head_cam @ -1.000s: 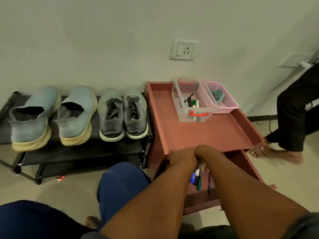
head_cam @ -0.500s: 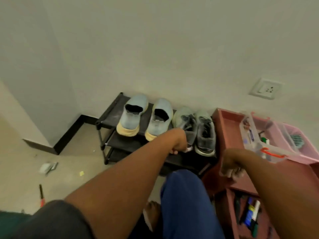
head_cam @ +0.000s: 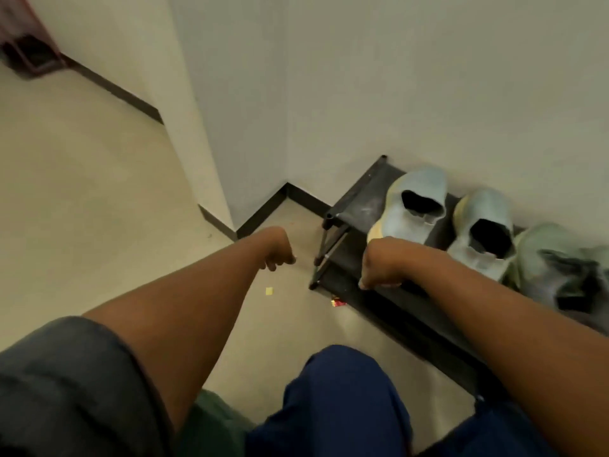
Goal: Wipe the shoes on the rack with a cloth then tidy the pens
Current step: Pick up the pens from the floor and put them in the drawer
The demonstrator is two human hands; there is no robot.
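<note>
Shoes (head_cam: 415,209) are sitting on the rack (head_cam: 359,196), heels toward the person, long axes running back to the wall. The right hand (head_cam: 382,262) is hanging just before the leftmost heel, nearer than the left hand (head_cam: 275,249), which is hovering over the floor (head_cam: 82,192) left of the rack. Both hands are curling down; whether either is holding anything, I cannot tell. No cloth or pens are showing.

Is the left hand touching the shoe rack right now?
Apart. In the head view bare floor shows between the left hand and the shoe rack.
</note>
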